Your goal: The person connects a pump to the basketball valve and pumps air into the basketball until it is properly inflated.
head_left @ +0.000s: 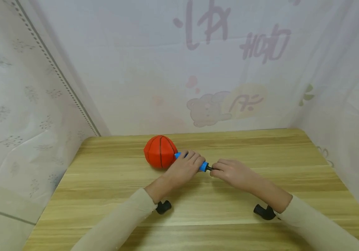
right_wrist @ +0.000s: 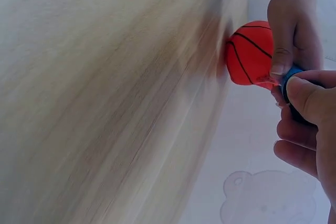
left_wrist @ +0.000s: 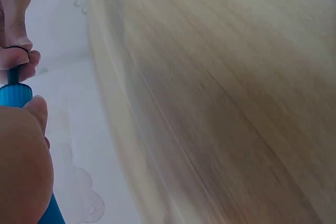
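A small blue hand pump (head_left: 203,166) lies across the grip of my left hand (head_left: 185,165), whose fingers curl round its barrel. My right hand (head_left: 232,174) pinches the black handle (left_wrist: 14,72) at the pump's right end, close to the blue cap. The pump's left tip meets the side of an orange-red ball (head_left: 160,152) with black seam lines, which looks angular and not fully round. In the right wrist view the ball (right_wrist: 249,53) shows behind the left hand. Most of the barrel is hidden under the left fingers.
The wood-grain table (head_left: 210,209) carries the ball near its back edge. Patterned white cloth (head_left: 135,69) hangs behind and on both sides. Black curved pieces, a left one (head_left: 163,207) and a right one (head_left: 264,212), show under the wrists.
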Demonstrator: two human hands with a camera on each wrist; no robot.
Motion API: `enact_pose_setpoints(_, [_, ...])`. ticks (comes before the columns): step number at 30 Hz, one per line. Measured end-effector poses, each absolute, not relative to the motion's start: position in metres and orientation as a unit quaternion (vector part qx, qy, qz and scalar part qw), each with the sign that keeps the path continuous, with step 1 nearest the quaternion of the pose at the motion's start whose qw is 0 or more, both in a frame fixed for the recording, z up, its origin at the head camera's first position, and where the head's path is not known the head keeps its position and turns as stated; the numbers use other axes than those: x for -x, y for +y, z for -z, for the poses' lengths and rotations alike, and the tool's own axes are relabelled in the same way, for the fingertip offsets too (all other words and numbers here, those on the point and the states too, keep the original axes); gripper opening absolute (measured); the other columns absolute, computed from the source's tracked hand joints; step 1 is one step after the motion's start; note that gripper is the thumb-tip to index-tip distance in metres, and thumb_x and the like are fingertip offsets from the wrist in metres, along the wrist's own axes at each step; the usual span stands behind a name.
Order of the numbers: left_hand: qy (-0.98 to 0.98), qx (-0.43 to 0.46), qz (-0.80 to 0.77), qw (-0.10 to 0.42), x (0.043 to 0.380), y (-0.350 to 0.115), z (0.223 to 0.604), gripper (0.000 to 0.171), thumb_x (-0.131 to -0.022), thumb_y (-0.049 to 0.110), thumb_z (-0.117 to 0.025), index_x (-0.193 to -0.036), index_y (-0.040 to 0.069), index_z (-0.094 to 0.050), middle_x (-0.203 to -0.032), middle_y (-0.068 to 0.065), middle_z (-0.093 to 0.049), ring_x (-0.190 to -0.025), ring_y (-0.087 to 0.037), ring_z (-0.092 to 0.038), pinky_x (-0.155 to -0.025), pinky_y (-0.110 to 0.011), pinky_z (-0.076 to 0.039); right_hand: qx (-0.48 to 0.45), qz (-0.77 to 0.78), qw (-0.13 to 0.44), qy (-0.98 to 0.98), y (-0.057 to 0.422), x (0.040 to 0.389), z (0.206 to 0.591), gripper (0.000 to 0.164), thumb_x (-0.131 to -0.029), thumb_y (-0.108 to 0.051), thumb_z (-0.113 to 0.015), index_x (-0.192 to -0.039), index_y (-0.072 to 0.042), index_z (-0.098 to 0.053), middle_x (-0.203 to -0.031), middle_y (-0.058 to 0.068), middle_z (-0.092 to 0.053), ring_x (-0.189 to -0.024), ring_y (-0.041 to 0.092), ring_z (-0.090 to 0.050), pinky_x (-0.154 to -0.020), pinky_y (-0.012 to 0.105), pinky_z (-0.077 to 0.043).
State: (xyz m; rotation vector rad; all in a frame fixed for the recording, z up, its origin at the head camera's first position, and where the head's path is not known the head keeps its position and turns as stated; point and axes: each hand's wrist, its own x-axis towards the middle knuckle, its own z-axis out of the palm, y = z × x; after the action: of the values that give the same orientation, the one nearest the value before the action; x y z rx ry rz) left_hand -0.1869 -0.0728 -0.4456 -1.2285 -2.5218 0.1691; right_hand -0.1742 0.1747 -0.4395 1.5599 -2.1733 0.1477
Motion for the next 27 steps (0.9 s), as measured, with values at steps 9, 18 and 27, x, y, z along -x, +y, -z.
enact_pose_setpoints(9, [-0.895, 0.417, -0.054, 0.15, 0.189, -0.075, 0.441, 0.026, -0.106, 0.026, -0.056, -0.128, 0.012, -0.053, -0.124, -0.002, -0.058, -0.118, -0.021, -0.053, -0.107, -0.041, -0.042, -0.568, -0.057, 0.245, -0.783, 0.202, 0.16, 0.432, 0.007, -0.095, -0.003, -0.064, -0.098, -0.008, -0.068, -0.097, 0.002, -0.066, -0.083, 0.015, -0.061, -0.071, 0.025, -0.055])
enact_pose_setpoints(18, [-0.896, 0.411, -0.049, 0.159, 0.193, -0.084, 0.44, 0.029, -0.105, 0.03, -0.056, -0.126, 0.01, -0.053, -0.122, -0.003, -0.059, -0.117, -0.021, -0.054, -0.105, -0.041, -0.043, -0.569, -0.051, 0.273, -0.774, 0.224, 0.152, 0.431, 0.052, -0.114, -0.016, -0.019, -0.096, -0.009, -0.068, -0.096, 0.003, -0.066, -0.081, 0.015, -0.061, -0.069, 0.024, -0.054])
enact_pose_setpoints(27, [-0.89, 0.42, -0.06, 0.169, 0.192, -0.082, 0.441, 0.025, -0.106, 0.025, -0.057, -0.124, 0.008, -0.052, -0.119, -0.004, -0.058, -0.112, -0.023, -0.053, -0.103, -0.042, -0.042, -0.579, -0.055, 0.276, -0.765, 0.223, 0.154, 0.43, 0.05, -0.113, -0.015, -0.021, -0.1, -0.009, -0.068, -0.099, 0.003, -0.068, -0.084, 0.016, -0.063, -0.071, 0.026, -0.056])
